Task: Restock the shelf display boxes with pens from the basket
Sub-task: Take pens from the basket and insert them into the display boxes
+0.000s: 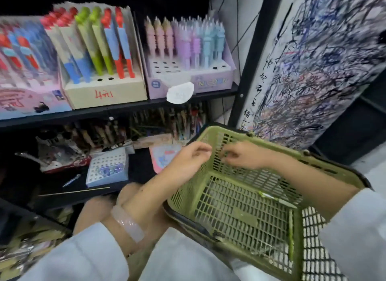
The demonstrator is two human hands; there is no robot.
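Observation:
A green mesh basket (246,216) rests tilted on my lap. On its floor lie a green-and-white pen (275,198) and a thin green pen (290,234). My left hand (188,160) reaches over the basket's left rim, fingers curled toward the far wall. My right hand (242,157) is inside, with its fingers bent against that same mesh wall, close to the left fingertips. Blur hides whether either hand pinches anything. On the upper shelf stand a lavender display box (211,81) of pastel pens with several empty holes, a beige box (104,92) and a pink box (23,103).
On the lower shelf sit a pale blue box (107,177) with many open holes, a loose pen (72,180), a thin stick (73,192) and a pink pouch (163,158). A scribbled test sheet (313,71) covers the post at right. A white tag (180,92) hangs off the shelf edge.

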